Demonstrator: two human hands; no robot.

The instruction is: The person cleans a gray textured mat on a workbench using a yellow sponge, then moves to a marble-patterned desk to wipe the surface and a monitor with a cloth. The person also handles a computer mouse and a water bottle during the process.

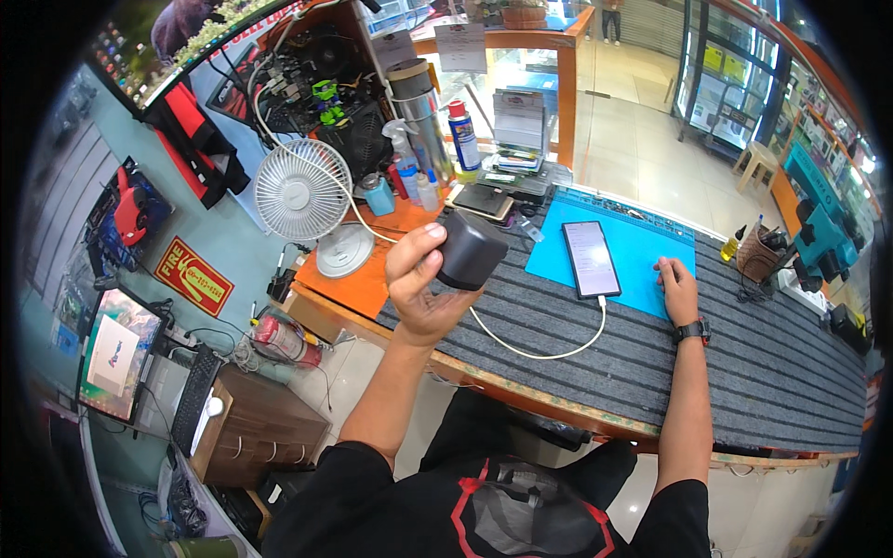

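Raised above the near left of the bench, my left hand (426, 293) grips a dark grey, rounded charging block (474, 251) between thumb and fingers. A white cable (535, 355) loops from beneath the block to the lower end of a phone (591, 259). The phone lies face up on a blue work mat (549, 256) with its screen lit. My right hand (679, 286) rests by the mat's right edge, fingers curled in and nothing seen in them. A dark watch (691, 331) is on that wrist.
A white fan (302, 191) stands to the left on an orange surface. Behind the block are a spray can (461, 139), bottles and stacked phones (482, 200). Small parts line the mat's far edge. A teal device (819, 237) and a pen holder (761, 256) stand at the right.
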